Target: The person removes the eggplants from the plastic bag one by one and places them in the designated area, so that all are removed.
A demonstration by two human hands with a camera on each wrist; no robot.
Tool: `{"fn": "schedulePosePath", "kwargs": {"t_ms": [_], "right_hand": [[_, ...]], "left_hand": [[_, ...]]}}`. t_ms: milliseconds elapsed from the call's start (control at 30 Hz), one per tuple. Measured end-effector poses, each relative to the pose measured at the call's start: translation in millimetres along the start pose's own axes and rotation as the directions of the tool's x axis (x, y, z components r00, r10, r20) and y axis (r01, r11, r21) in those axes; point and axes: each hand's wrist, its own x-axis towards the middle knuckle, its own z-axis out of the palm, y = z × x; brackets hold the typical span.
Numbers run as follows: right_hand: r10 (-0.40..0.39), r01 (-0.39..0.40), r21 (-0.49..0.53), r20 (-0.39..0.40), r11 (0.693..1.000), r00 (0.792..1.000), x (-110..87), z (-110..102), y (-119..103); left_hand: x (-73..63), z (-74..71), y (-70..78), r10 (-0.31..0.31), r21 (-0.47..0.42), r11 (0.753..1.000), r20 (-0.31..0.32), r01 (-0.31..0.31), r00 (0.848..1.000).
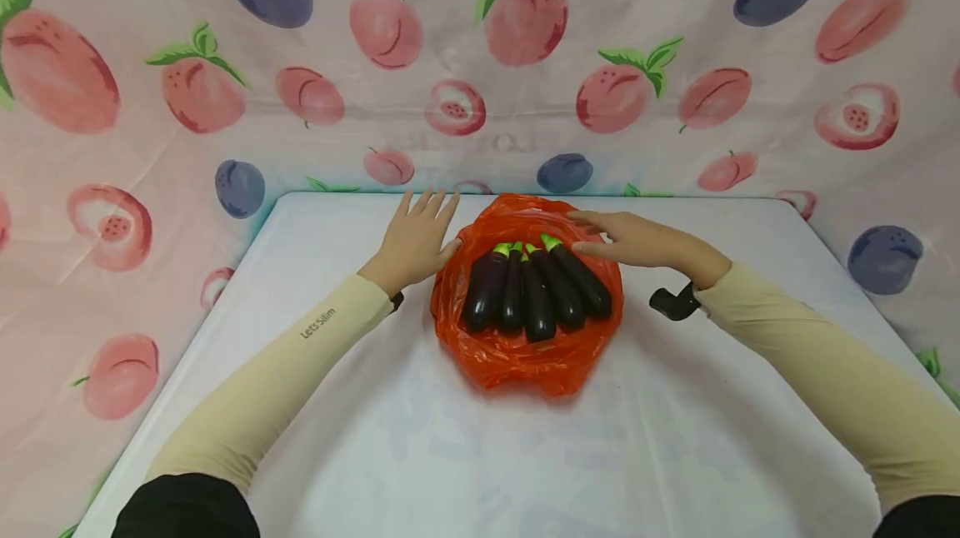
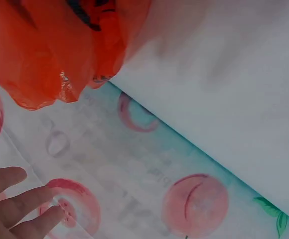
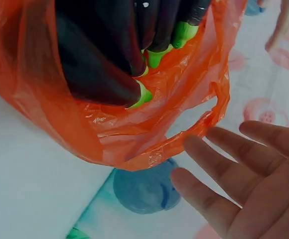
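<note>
An orange-red plastic bag [image 1: 517,367] lies spread on the white table, its mouth turned up and wide. Several dark purple eggplants [image 1: 537,296] rest side by side in it, green stem ends toward the back. My left hand [image 1: 417,240] is at the bag's left edge, fingers straight and spread. At the upper right rim is my right hand [image 1: 630,238], fingers extended toward the bag and holding nothing. In the right wrist view, its fingertips [image 3: 194,144] are right at the bag's handle loop. The left wrist view shows the bag's side [image 2: 30,64] with the spread left fingers below it.
The white table [image 1: 360,438] extends around the bag. Behind it hangs a pink cloth [image 1: 322,63] printed with fruit, which also lines both sides. A black wrist strap mount [image 1: 675,302] sticks out beside the right wrist.
</note>
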Motion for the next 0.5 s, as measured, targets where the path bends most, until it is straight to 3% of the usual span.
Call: {"fn": "schedulePosePath", "kwargs": {"t_ms": [200, 333, 500], "right_hand": [[0.055, -0.055, 0.176, 0.006, 0.983, 0.998, 3.2, -4, 11], [0.106, -0.108, 0.332, 0.024, 0.937, 0.994, 5.4, -6, 21], [0.161, -0.174, 0.403, 0.066, 0.899, 0.985, 7.1, -1, 35]], "left_hand": [[0.6, 7.8, -2.6, 0.018, 0.007, 1.000, -0.089, -0.018, 0.996], [0.2, 13.5, -4.9, 0.033, 0.039, 0.999, -0.124, -0.029, 0.992], [-1.8, 19.0, -2.7, 0.046, 0.059, 0.998, -0.139, -0.039, 0.989]]}}
